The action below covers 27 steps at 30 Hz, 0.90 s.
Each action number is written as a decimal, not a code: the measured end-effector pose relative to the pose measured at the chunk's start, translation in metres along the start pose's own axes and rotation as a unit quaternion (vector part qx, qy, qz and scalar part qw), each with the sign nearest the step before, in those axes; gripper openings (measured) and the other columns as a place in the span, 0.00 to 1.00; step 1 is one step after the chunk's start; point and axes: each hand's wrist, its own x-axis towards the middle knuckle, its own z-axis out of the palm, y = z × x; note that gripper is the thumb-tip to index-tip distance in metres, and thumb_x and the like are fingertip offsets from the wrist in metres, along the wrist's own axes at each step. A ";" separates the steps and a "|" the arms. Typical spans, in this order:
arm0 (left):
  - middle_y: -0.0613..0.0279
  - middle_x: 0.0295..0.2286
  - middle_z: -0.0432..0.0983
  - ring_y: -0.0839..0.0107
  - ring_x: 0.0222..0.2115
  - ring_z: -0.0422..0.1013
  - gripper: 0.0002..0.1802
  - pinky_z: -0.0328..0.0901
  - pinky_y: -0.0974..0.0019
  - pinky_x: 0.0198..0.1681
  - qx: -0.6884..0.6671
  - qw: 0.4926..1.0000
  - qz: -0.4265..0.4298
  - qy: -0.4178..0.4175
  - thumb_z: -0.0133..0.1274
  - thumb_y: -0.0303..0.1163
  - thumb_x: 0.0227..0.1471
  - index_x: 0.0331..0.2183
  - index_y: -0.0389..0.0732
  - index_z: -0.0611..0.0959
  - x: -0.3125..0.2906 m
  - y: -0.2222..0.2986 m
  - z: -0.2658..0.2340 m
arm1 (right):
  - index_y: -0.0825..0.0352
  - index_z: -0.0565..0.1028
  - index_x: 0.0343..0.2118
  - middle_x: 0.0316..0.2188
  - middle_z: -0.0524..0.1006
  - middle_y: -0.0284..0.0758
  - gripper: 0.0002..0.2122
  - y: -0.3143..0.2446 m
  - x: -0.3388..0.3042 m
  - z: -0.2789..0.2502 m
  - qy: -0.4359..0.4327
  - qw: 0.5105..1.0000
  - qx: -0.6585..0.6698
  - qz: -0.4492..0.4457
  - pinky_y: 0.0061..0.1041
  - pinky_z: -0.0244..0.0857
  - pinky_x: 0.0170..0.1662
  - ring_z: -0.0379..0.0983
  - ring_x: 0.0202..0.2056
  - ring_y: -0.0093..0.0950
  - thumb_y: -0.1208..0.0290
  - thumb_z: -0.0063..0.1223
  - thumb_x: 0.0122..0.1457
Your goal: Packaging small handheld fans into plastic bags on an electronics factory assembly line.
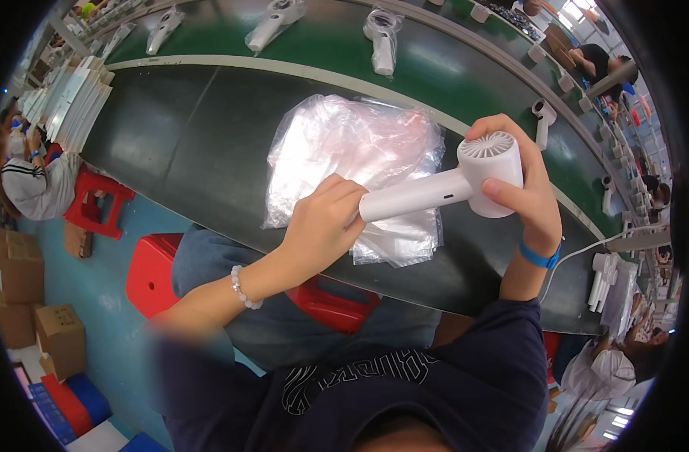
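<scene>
A white handheld fan (pixel 427 194) with a finned round head is held level above the table between both my hands. My right hand (pixel 539 192) grips the head, thumb on its near side and fingers curled round the far side. At the handle's left end, my left hand (pixel 323 220) is closed on the tip, its fingertips partly hidden. Beneath the fan lies a stack of clear plastic bags (pixel 344 143) on the dark table (pixel 171 128).
Beyond the table runs a green conveyor belt (pixel 329 45) carrying several bagged fans, one of them a bagged fan (pixel 382 41). White flat pieces (pixel 77 102) are stacked at the left end. More white fans (pixel 602 282) and a cable (pixel 578 252) are at the right. Co-workers sit on both sides.
</scene>
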 end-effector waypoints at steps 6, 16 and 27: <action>0.61 0.34 0.75 0.67 0.22 0.71 0.21 0.68 0.68 0.25 0.014 1.000 -0.026 -0.003 0.58 0.20 0.38 0.40 0.39 0.80 0.003 0.007 0.000 | 0.64 0.71 0.41 0.33 0.73 0.29 0.21 0.002 -0.006 0.002 0.002 0.999 -0.028 -0.035 0.18 0.64 0.37 0.70 0.34 0.20 0.67 0.66 0.43; 0.58 0.39 0.72 0.72 0.22 0.71 0.25 0.68 0.73 0.26 -0.064 0.998 -0.024 0.000 0.51 0.14 0.42 0.45 0.38 0.78 0.004 0.010 0.003 | 0.65 0.71 0.40 0.28 0.75 0.34 0.22 0.001 -0.011 0.019 0.061 0.985 -0.153 -0.042 0.20 0.66 0.34 0.73 0.30 0.21 0.67 0.67 0.42; 0.55 0.44 0.72 0.76 0.25 0.73 0.13 0.68 0.75 0.29 -0.205 0.973 -0.102 0.008 0.54 0.15 0.45 0.36 0.35 0.76 0.005 0.012 -0.001 | 0.66 0.71 0.40 0.33 0.74 0.33 0.23 -0.006 -0.012 0.031 0.049 0.992 -0.112 -0.005 0.22 0.64 0.39 0.71 0.35 0.23 0.66 0.66 0.41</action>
